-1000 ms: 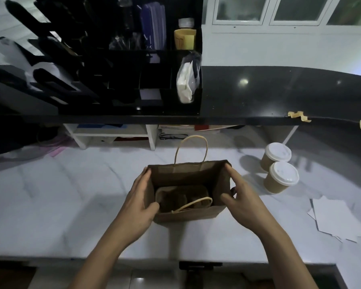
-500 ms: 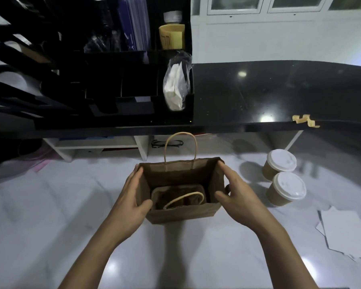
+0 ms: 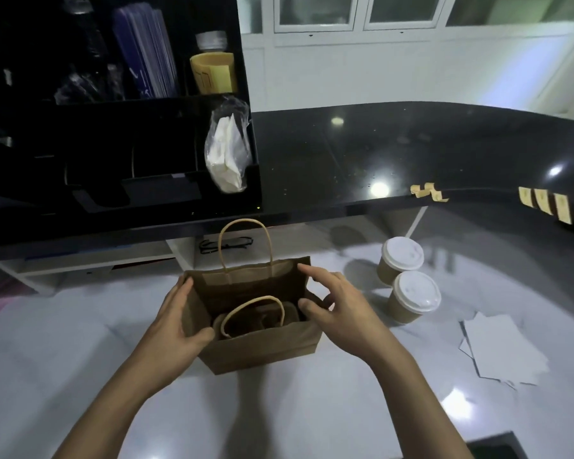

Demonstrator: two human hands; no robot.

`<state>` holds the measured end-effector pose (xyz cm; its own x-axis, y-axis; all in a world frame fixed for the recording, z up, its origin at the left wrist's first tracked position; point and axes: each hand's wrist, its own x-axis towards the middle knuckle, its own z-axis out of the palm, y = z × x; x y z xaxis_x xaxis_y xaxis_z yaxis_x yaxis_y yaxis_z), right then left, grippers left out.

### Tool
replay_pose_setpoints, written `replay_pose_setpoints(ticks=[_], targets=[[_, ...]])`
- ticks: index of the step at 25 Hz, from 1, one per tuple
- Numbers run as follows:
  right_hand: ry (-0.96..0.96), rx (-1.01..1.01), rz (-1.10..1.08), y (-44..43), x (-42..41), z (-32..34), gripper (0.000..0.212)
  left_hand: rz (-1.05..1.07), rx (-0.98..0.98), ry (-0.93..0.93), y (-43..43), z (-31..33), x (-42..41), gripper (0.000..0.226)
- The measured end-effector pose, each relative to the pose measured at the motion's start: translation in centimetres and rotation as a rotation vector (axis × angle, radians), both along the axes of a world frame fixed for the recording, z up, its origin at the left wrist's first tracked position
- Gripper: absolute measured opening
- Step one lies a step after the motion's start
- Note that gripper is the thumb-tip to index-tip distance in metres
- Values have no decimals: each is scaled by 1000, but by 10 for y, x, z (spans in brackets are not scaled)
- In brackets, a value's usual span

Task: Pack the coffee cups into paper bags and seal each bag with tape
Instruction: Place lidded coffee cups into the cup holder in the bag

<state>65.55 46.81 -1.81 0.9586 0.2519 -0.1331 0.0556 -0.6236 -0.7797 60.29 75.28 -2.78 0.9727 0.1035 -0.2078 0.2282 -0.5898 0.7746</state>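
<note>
The left hand (image 3: 174, 326) gripped the paper bag (image 3: 262, 347); the right hand (image 3: 343, 313), fingers relaxed, seemingly brushed its right rim.

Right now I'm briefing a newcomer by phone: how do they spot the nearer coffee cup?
On the white counter, right of the brown paper bag, two lidded cups stand together. Yours is the front cup, closest to the loose white papers; the other cup sits behind it.

Café counter: takeaway cups (image 3: 408, 278), napkins (image 3: 226, 157).
</note>
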Motion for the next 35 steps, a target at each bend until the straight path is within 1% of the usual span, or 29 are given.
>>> replay_pose_setpoints(ticks=[3, 5, 7, 9, 12, 13, 15, 18, 19, 21, 24, 27, 28, 31, 35], targets=[[-13, 86, -76, -4, 3, 4, 49, -26, -11, -1, 1, 1, 5, 92], [-39, 125, -196, -13, 7, 3, 47, -36, -7, 10, 2, 2, 8, 92], [-74, 108, -357, -30, 13, -6, 43, -42, 2, 14, 2, 1, 9, 92], [-135, 0, -509, -45, 17, -20, 36, -52, 12, 18, 0, 3, 10, 92], [-224, -316, -664, -66, 22, -40, 32, -55, 38, 16, -6, 8, 13, 91], [-228, -404, -709, -71, 24, -44, 36, -54, 44, 15, -8, 9, 14, 91], [-201, -477, -785, -80, 28, -50, 51, -59, 39, 7, -9, 10, 13, 92], [-140, -489, -841, -89, 34, -65, 80, -59, 12, -13, -6, 6, 11, 92], [-110, -492, -846, -91, 36, -69, 87, -62, 7, -17, -5, 5, 10, 93], [-30, -496, -840, -94, 41, -75, 95, -75, 8, -26, -3, 4, 10, 94], [35, -531, -814, -94, 41, -84, 94, -88, 10, -43, -2, 4, 10, 95], [-26, -577, -836, -92, 36, -90, 85, -92, 16, -37, 0, 4, 11, 96], [-20, -577, -845, -90, 36, -89, 81, -92, 20, -31, 1, 4, 11, 97], [45, -531, -862, -88, 34, -81, 72, -98, 21, -29, 2, 3, 12, 100], [26, -415, -892, -81, 24, -61, 80, -119, 16, -30, 4, 3, 12, 102]])
